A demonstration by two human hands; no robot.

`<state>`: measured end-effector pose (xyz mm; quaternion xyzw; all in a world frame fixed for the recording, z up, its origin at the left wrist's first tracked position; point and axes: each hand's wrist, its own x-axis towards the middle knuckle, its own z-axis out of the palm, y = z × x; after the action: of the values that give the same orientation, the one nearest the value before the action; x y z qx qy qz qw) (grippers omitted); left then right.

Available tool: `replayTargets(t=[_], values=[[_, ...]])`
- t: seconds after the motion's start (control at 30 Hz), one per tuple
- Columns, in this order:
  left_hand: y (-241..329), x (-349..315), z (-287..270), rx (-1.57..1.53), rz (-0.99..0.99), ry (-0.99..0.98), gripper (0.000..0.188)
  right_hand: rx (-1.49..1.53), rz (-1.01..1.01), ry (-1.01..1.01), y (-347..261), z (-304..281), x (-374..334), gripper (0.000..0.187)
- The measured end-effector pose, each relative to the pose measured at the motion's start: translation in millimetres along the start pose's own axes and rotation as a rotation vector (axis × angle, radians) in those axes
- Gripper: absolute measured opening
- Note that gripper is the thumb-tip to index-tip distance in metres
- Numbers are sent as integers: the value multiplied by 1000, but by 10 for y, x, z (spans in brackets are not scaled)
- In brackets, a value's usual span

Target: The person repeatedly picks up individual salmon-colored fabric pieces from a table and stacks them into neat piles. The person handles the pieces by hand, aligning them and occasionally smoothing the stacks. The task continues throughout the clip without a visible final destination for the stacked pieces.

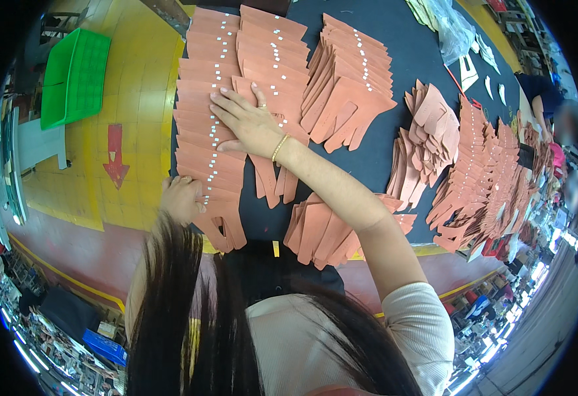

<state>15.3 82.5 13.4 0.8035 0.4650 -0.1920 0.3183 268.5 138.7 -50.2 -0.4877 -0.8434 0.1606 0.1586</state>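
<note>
A long row of overlapping reddish-brown cut pieces [200, 142], each with a small white label, runs along the left side of the dark table. My right hand [244, 122] lies on it with fingers spread, reaching from the neighbouring row [272, 56]. It wears a ring, and a gold bracelet circles the wrist. At the near left edge of the long row, my left hand [182, 199] is closed, its fingers bent against the pieces beside a white label. What sits between those fingertips is too small to make out.
More fanned stacks [348, 76] lie to the right, with a loose pile [430, 125] and long rows [473, 158] farther along. Near the table's front edge is another stack [322, 231]. A clear plastic bag [454, 30] lies at the back. A green crate [78, 79] stands left; a person's arm [541, 115] shows far right.
</note>
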Motion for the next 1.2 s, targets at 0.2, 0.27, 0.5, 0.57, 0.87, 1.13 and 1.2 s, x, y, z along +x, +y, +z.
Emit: replayTargets(t=[0.2, 0.27, 0.5, 0.57, 0.87, 1.13, 1.2], values=[[-5, 9, 77, 37, -10, 47, 36, -4, -8, 15, 10, 2, -4, 90], [-2, 27, 113, 45, -27, 61, 38, -6, -8, 23, 7, 0, -6, 90], [-66, 50, 162, 79, 0, 82, 40, 35, -2, 11, 13, -7, -1, 90], [-92, 58, 170, 70, 27, 101, 40, 43, -1, 4, 14, -9, 0, 91], [-82, 51, 147, 52, 27, 103, 39, 94, 1, 30, 15, -3, -5, 92], [-54, 45, 92, 35, 12, 61, 36, 78, -16, 45, 23, 4, -6, 88], [-50, 50, 89, 19, 11, 58, 32, 85, -2, 40, 14, 8, -10, 92]])
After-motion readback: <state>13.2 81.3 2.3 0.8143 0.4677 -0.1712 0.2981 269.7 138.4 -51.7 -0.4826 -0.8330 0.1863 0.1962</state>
